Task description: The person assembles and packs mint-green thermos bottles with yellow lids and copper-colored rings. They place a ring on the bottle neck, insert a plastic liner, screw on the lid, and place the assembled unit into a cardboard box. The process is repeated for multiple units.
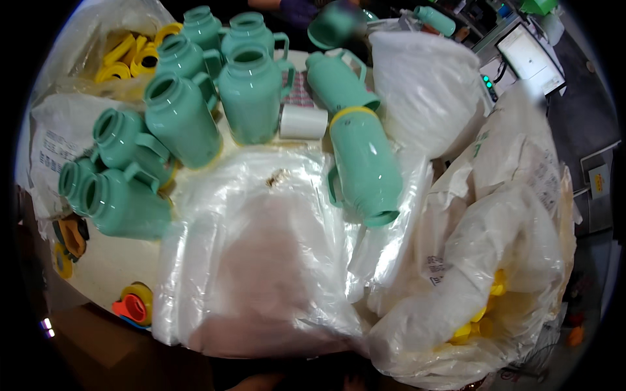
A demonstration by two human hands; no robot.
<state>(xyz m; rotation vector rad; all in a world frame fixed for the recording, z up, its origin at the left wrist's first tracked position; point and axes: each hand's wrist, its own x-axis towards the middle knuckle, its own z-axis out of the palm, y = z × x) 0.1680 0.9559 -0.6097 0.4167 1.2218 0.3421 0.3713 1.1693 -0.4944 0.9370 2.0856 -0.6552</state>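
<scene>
Neither of my hands shows in the head view. Before me lies a stack of clear plastic bags (pixel 261 260) spread flat on the table. A mint-green jug body with a yellow ring (pixel 365 166) lies on its side across the bags' far right corner, handle to the left. Several more green jug bodies (pixel 251 91) stand or lie at the back and left, open mouths up or toward me. A small white roll (pixel 303 122) sits between them.
A bag of yellow rings (pixel 134 58) is at the far left, and another sack with yellow parts (pixel 482 313) at the near right. White sacks (pixel 430 85) crowd the right side. Another person's sleeve (pixel 297 10) and a green jug (pixel 336 25) are at the top. A tape roll (pixel 135 305) lies near the left table edge.
</scene>
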